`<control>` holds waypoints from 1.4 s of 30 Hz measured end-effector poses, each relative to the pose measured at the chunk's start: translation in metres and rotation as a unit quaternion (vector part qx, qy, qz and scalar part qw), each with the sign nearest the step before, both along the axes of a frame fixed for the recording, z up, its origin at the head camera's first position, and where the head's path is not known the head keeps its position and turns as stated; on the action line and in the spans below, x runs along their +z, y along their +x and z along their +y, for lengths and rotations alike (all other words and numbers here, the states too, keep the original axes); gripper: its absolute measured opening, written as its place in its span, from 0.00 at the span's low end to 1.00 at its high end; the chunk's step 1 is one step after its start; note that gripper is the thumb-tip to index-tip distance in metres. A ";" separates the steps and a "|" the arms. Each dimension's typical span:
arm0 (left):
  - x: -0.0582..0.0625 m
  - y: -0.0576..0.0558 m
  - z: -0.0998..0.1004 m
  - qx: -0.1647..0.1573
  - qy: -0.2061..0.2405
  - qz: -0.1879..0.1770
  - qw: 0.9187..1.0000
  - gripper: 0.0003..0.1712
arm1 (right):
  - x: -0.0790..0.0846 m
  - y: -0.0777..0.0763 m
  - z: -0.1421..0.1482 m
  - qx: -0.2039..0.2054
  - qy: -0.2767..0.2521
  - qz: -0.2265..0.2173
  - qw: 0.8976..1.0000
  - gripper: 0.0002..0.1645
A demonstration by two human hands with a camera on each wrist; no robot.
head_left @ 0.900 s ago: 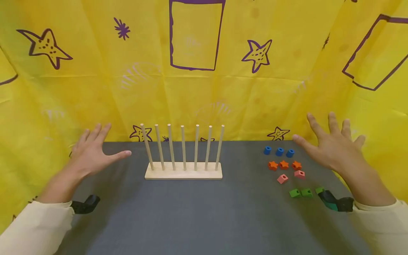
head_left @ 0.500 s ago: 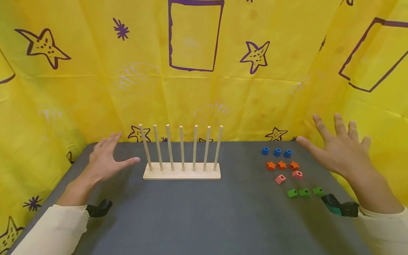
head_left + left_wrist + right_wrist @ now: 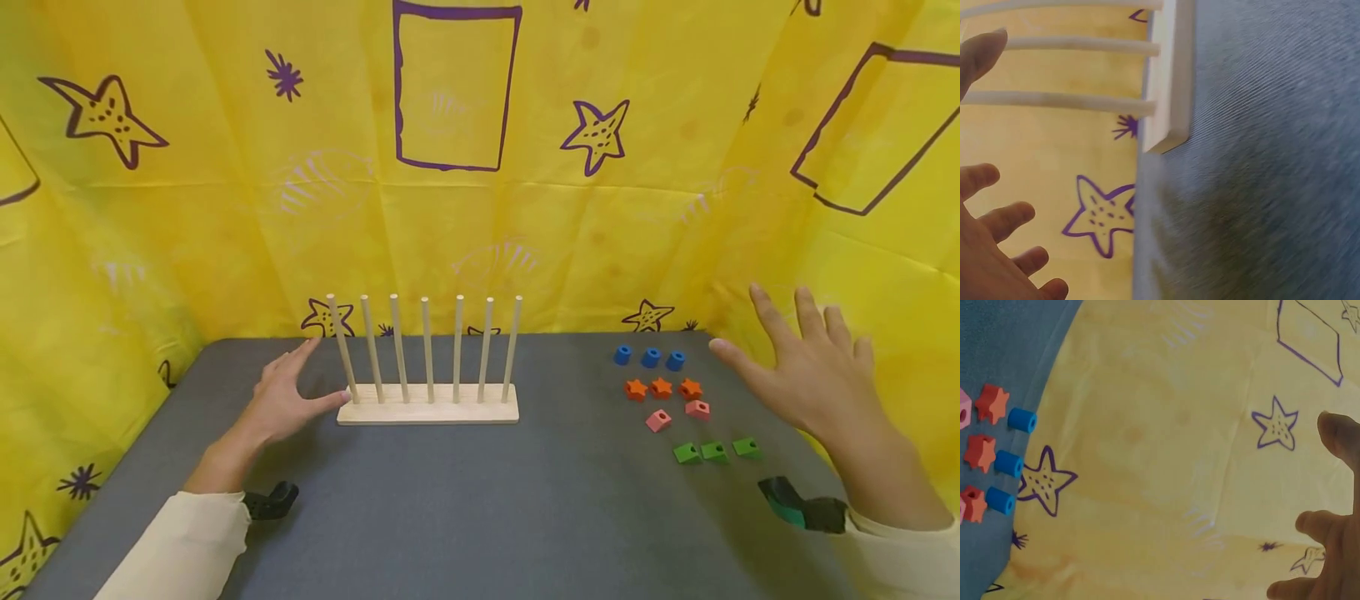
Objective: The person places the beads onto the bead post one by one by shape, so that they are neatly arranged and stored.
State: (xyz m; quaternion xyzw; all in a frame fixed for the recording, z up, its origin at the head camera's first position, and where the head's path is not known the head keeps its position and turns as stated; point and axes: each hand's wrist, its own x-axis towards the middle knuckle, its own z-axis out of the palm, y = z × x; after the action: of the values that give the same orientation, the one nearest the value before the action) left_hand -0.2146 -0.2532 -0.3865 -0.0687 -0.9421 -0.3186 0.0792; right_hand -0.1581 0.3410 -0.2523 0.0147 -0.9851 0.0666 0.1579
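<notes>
A pale wooden peg rack (image 3: 427,412) with several upright rods stands on the grey table. My left hand (image 3: 281,404) is at its left end, fingers spread and thumb tip overlapping the base's corner in the head view. In the left wrist view the left hand's fingers (image 3: 1007,220) are apart from each other with nothing between them. My right hand (image 3: 817,383) hovers with spread fingers at the table's right side, holding nothing. Nearest to it are small beads in rows: blue cylinders (image 3: 651,357), orange stars (image 3: 662,387), pink blocks (image 3: 697,409) and green blocks (image 3: 714,452).
The grey table (image 3: 480,517) ends at the back against a yellow curtain (image 3: 465,225) with purple drawings, which also hangs along both sides. A dark strap piece sticks out below each wrist (image 3: 273,502).
My left hand has moved right, up to the peg rack's left end. My right hand has shifted slightly right and down, still spread. The rack and beads stay in place.
</notes>
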 end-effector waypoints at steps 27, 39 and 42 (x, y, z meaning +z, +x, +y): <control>-0.046 -0.012 0.009 -0.050 0.100 -0.025 0.993 0.53 | -0.075 0.009 0.045 0.052 -0.116 0.032 0.991 0.46; -0.052 -0.017 0.009 -0.052 0.066 -0.030 0.996 0.53 | -0.115 0.006 0.077 0.087 -0.267 0.023 0.959 0.43; -0.053 -0.018 0.011 -0.042 0.050 -0.046 0.997 0.53 | -0.125 0.009 0.085 0.074 -0.295 0.009 0.953 0.42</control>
State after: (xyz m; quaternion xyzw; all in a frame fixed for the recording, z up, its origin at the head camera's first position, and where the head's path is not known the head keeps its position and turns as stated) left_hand -0.2325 -0.2427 -0.4396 -0.0896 -0.9239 -0.3712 0.0251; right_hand -0.1487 0.4255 -0.3771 0.0410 -0.9164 0.3651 0.1587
